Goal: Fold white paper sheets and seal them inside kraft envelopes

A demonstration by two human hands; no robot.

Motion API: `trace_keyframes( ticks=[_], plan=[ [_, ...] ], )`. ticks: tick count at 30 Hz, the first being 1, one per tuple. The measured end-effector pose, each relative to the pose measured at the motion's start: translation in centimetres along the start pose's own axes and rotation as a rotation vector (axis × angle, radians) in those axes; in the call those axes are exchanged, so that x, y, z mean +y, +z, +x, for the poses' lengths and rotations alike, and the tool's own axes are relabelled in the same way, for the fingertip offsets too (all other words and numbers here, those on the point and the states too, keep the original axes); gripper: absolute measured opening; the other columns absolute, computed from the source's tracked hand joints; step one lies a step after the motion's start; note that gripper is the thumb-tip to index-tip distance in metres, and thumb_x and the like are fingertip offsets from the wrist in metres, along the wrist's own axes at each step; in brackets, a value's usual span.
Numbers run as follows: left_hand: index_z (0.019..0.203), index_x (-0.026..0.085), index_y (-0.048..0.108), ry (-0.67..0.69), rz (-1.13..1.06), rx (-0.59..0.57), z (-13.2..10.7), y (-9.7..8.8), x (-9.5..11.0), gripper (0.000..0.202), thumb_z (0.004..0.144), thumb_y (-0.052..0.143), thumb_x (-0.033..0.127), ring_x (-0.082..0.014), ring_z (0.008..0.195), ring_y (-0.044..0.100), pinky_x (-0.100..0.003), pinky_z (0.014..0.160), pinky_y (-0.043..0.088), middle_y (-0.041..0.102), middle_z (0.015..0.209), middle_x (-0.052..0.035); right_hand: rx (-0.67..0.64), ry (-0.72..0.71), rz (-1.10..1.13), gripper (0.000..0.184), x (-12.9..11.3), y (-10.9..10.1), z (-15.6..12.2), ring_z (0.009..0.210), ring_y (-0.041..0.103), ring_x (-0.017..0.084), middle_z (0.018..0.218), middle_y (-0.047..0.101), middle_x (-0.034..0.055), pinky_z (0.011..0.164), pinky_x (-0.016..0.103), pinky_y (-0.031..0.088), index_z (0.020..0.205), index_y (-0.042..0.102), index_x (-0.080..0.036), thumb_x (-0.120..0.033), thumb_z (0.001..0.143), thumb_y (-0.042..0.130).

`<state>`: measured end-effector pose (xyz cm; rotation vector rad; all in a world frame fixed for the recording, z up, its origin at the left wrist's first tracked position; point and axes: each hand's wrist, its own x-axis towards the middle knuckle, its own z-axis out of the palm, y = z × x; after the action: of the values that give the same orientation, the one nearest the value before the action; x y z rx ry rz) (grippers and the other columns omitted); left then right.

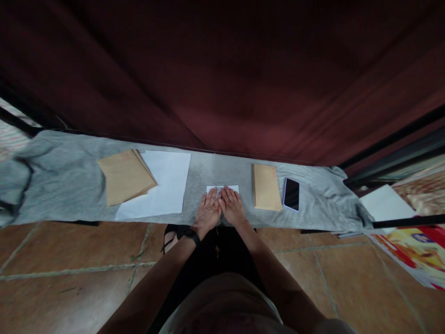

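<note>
Both hands lie side by side on a small piece of white paper [233, 188] at the near middle of the cloth-covered surface. My left hand [208, 209], with a black band at the wrist, rests flat with its fingers stretched out. Close against it, my right hand [232, 207] is also flat, fingers extended over the paper. Only the paper's far strip and corners show; the hands hide the rest. To the left are larger white sheets [170, 181] partly under brown envelopes [127, 178]. A stack of brown envelopes [267, 186] lies to the right.
A phone [291, 194] with a dark screen lies right of the envelope stack. Grey cloth [62, 176] covers the narrow surface. A dark red curtain [222, 93] hangs along its far edge. A colourful printed box or packet [417, 250] is at the lower right.
</note>
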<state>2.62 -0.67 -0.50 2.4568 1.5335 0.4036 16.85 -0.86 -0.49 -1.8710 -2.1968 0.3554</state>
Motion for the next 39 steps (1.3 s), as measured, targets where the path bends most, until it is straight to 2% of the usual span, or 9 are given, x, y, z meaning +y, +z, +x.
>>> trace_keyframes(
  ticks=[6,12,21,27,35,39],
  plan=[
    [0.156,0.012,0.037,-0.004,-0.011,-0.012,0.0,-0.2,0.1,0.058,0.099,0.034,0.025,-0.0252,0.156,0.018,-0.048,0.127,0.013,0.028,0.166,-0.0129,0.0,0.032,-0.036,0.056,0.0,0.1,-0.1,0.155,0.021,0.023,0.167,0.025,0.0087,0.126,0.044,0.015,0.16,0.03,-0.016,-0.038,0.108,0.026],
    [0.159,0.02,0.032,-0.038,0.117,-0.051,0.0,-0.1,0.1,0.059,0.102,0.036,0.034,-0.0257,0.156,0.016,-0.049,0.127,0.014,0.025,0.168,-0.0092,0.051,0.032,-0.116,0.055,0.8,0.2,-0.5,0.154,0.026,0.024,0.167,0.026,0.01,0.125,0.046,0.018,0.16,0.029,-0.018,-0.035,0.108,0.03],
    [0.159,0.014,0.03,-0.055,0.189,-0.057,-0.3,-0.3,-0.3,0.064,0.103,0.036,0.045,-0.0299,0.155,0.02,-0.05,0.127,0.014,0.02,0.168,-0.0159,0.157,0.054,-0.144,0.059,2.1,0.6,-1.0,0.15,0.033,0.028,0.164,0.032,0.0136,0.123,0.047,0.023,0.158,0.034,-0.011,-0.041,0.107,0.036],
    [0.159,0.008,0.028,-0.067,0.185,-0.012,-0.7,0.0,-0.9,0.067,0.104,0.031,0.046,-0.0294,0.155,0.021,-0.05,0.126,0.016,0.023,0.166,-0.0183,0.219,0.045,-0.151,0.061,3.2,0.7,-1.6,0.149,0.036,0.028,0.162,0.036,0.0138,0.123,0.046,0.025,0.157,0.034,-0.008,-0.042,0.107,0.035],
    [0.158,0.005,0.03,-0.069,0.178,0.012,-1.5,-0.4,-2.0,0.066,0.105,0.025,0.044,-0.0279,0.154,0.025,-0.049,0.126,0.019,0.03,0.164,-0.0171,0.229,0.066,-0.14,0.06,3.6,0.4,-2.1,0.148,0.037,0.028,0.16,0.039,0.0153,0.122,0.047,0.027,0.157,0.035,-0.008,-0.041,0.106,0.035],
    [0.158,0.004,0.03,-0.065,0.172,0.015,-1.5,-0.4,-2.3,0.066,0.104,0.024,0.042,-0.0283,0.153,0.027,-0.049,0.126,0.02,0.032,0.163,-0.0173,0.214,0.121,-0.113,0.059,2.9,-0.3,-1.6,0.148,0.037,0.029,0.159,0.04,0.0173,0.122,0.048,0.028,0.155,0.037,-0.006,-0.037,0.106,0.034]
  ],
)
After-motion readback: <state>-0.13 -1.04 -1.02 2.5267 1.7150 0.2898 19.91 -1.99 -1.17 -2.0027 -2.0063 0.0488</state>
